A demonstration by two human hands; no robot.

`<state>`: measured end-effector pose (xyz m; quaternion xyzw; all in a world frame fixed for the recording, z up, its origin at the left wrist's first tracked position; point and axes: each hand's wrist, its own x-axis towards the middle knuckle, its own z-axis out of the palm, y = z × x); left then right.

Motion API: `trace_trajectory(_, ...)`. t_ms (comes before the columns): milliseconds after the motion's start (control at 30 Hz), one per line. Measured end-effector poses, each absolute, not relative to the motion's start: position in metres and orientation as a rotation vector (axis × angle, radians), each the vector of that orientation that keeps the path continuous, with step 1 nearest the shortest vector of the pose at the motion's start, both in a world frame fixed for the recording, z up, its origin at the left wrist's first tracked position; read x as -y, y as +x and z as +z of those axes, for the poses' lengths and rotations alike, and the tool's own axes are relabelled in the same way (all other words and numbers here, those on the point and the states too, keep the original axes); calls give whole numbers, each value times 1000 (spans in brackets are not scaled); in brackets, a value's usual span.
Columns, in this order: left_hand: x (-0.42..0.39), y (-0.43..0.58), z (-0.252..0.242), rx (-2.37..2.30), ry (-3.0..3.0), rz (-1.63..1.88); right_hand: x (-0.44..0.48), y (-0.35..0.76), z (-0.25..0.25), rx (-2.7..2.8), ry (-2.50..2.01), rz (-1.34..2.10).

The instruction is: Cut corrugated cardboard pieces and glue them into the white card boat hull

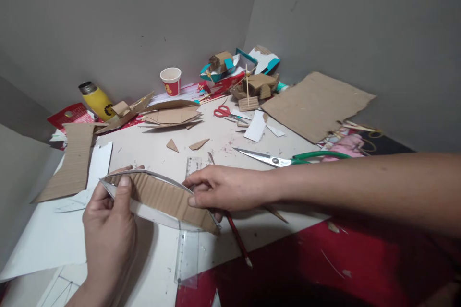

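Corrugated cardboard piece [162, 196]: your left hand [111, 223] and right hand [228, 187] are pinching it near its ends, above the desk's [142, 148] near edge. Green-handled scissors [276, 161] are lying just beyond your right forearm, handles partly hidden. The piece is covering the ruler's [188, 259] middle.

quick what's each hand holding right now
Left hand: closed on the cardboard piece, left end.
Right hand: closed on that piece, near its right end.

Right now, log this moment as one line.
left hand: holding curved cardboard piece | right hand: holding toward opposite end | ruler: partly hidden behind piece | green-handled scissors: not held
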<state>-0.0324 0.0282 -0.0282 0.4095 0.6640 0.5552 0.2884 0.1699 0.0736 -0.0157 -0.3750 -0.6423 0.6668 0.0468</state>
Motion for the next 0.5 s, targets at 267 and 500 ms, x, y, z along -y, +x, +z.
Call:
trace_trajectory(267, -26, -27, -33, -1828, 1085, 1389, -73, 166, -31, 2170, -1195, 1650)
trace_trajectory(500, -21, -22, -23, -1843, 1086, 1410, -75, 161, -30, 2212, -1208, 1597)
